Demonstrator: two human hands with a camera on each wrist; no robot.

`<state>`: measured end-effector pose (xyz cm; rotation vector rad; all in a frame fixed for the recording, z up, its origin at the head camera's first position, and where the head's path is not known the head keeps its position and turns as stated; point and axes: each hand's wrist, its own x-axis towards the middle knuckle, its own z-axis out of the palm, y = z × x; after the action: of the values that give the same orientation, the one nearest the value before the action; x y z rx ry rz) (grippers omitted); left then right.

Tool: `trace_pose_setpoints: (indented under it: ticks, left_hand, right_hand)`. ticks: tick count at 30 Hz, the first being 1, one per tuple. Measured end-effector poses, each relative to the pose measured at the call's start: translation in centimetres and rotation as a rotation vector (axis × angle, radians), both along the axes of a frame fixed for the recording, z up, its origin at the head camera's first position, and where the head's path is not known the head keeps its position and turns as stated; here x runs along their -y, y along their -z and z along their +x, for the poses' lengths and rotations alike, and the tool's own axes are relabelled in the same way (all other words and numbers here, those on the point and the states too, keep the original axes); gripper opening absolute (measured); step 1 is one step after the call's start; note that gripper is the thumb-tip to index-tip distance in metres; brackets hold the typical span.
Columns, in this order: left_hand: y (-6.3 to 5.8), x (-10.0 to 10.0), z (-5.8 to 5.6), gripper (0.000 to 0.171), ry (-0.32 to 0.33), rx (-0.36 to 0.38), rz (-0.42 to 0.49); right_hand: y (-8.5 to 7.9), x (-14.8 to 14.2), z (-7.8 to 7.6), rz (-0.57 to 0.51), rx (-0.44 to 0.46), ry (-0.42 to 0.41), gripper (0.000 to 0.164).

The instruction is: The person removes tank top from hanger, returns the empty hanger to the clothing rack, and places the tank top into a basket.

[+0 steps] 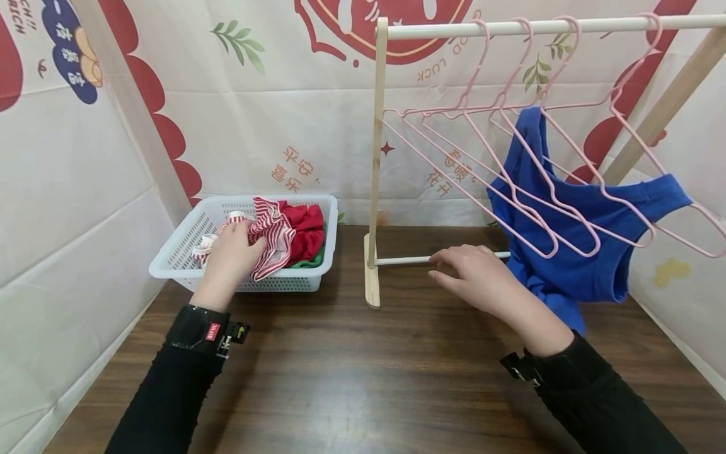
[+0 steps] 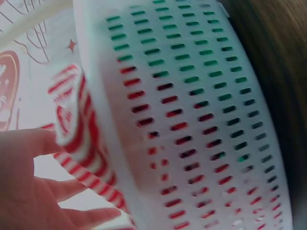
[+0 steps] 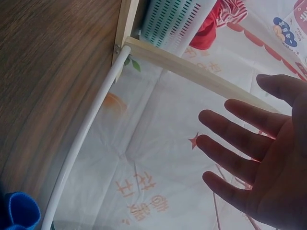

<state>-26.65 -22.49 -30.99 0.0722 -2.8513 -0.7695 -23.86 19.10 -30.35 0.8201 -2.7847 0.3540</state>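
At the laundry basket point(image 1: 328, 252), my left hand point(image 1: 231, 252) pinches a red-and-white striped garment point(image 1: 275, 233). The left wrist view shows the striped cloth point(image 2: 86, 124) bunched above the basket rim, thumb and fingers at its edge. A red garment point(image 1: 306, 230) and a bit of green cloth point(image 1: 309, 261) lie beside it in the basket. My right hand point(image 1: 476, 277) is held in front of the rack's lower bar, fingers spread and holding nothing in the right wrist view. Close to its right, a blue garment point(image 1: 590, 252) hangs from a pink hanger.
A wooden rack point(image 1: 375, 145) with a white top rail point(image 1: 533, 27) stands on the right of the brown table point(image 1: 340, 378). Several pink hangers point(image 1: 482, 63) hang from the rail. Printed cloth walls point(image 1: 244, 139) enclose the table at the back and sides.
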Motion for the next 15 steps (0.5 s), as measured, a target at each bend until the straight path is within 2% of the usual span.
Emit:
trace_pose_setpoints:
  ticks: [8,15]
  left_hand:
    - [-1.1,-2.2,1.1,0.058,0.086,-0.083,-0.036]
    - [-2.4,-4.0,2.4,0.050,0.141,-0.128,-0.050]
  right_hand:
    - [-0.1,0.2,0.3,-0.010,-0.003,0.012,0.032]
    - [-0.6,0.0,1.1,-0.021,-0.063,-0.017,0.033]
